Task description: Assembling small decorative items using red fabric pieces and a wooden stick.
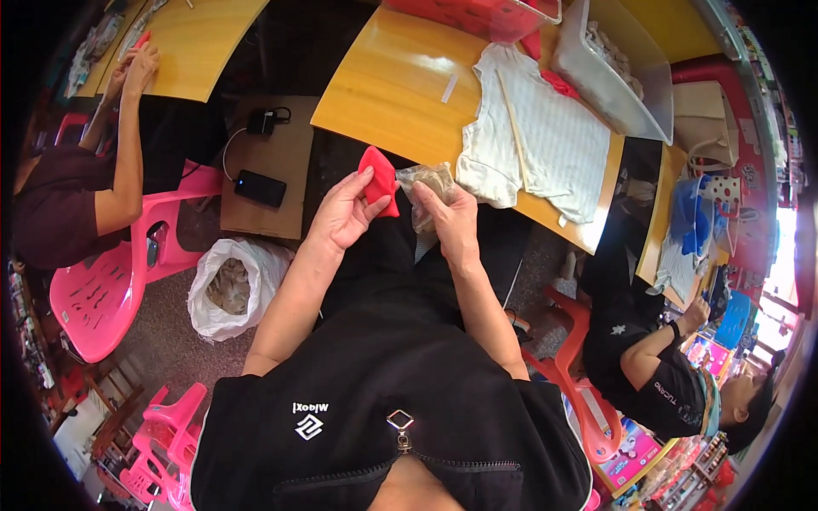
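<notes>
Over my lap, my left hand (342, 209) pinches a small bright red piece (381, 177), soft-looking like folded cloth, between thumb and fingers. My right hand (455, 223) grips a transparent plastic packet (434, 180) with something beige or brown inside. The two items are held side by side, close together, in front of the table edge. Just beyond my right hand, a pale striped cloth (545, 128) lies spread on the yellow wooden table (375, 85), with a thin stick-like strip (514, 128) across it. What the packet contains is too blurred to name.
A red bin (477, 17) and a translucent bin (630, 85) stand at the table's far side. On the left are a white sack (209, 285), a phone (260, 189) on cardboard and a pink chair (102, 294) with a co-worker. Another person (673, 366) sits at right.
</notes>
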